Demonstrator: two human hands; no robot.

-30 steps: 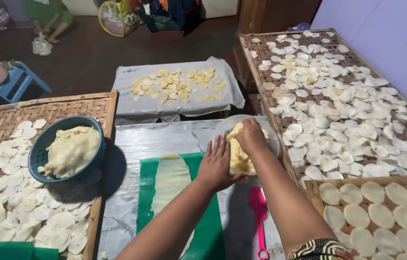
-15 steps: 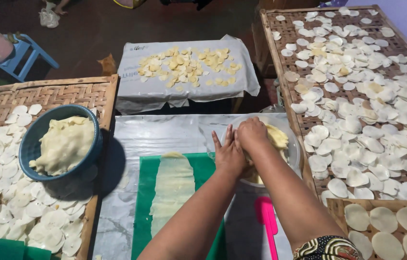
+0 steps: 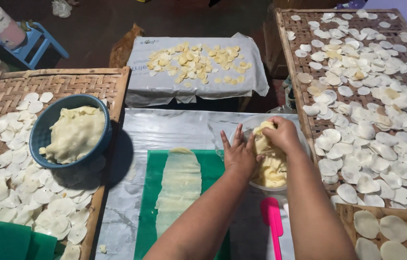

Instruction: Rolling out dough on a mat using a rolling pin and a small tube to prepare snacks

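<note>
While both hands work in a clear bowl (image 3: 304, 144) near the right edge of the plastic-covered table (image 3: 165, 130), the right hand (image 3: 283, 135) curls its fingers closed around a lump at the top of the pale yellow dough (image 3: 271, 166), gripping it. The left hand (image 3: 238, 154) lies flat against the dough's left side, fingers straight and slightly spread, pressing rather than grasping. Done well, this likely means steadying the mass with the flat hand and pinching off an even piece without tearing it ragged. Just left of the bowl, a long thin strip of rolled dough (image 3: 179, 185) lies on a green mat (image 3: 148, 212) at the table's front edge. A pink spatula (image 3: 273, 226) rests by the bowl's near side. At the table's left edge stands a woven tray (image 3: 15, 91) of pale dough rounds, carrying a blue bowl (image 3: 44, 127) heaped with more dough. Along the right edge, a larger woven tray (image 3: 300, 62) is covered in rounds. Beyond the far edge, a small draped table (image 3: 194, 82) holds yellowish pieces.
</note>
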